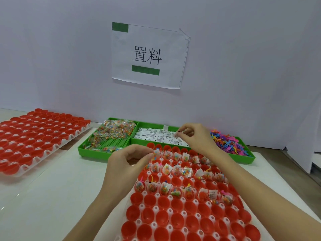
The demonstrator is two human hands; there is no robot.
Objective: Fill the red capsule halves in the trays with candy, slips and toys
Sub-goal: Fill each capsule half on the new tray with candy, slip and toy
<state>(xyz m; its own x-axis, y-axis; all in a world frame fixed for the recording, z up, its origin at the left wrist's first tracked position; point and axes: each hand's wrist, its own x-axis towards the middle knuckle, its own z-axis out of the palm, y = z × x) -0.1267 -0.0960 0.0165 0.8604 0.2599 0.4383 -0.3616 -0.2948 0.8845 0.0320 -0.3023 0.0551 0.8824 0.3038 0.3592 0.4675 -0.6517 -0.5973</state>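
Note:
A white tray (157,208) of red capsule halves (177,205) lies in front of me. Its far rows hold candy packets, slips and small toys; the near rows are bare red cups. My left hand (128,164) hovers at the tray's far left corner, fingertips pinching a small slip or packet over a capsule. My right hand (194,136) is over the green bin of white slips (156,136), thumb and fingers pinching a slip. The candy bin (112,131) stands to the left, the toy bin (227,143) to the right.
A second white tray (57,145) of red capsule halves sits at the far left. A white wall with a taped paper sign (149,56) rises right behind the green bins. The table's right edge (295,164) drops off beside the toy bin.

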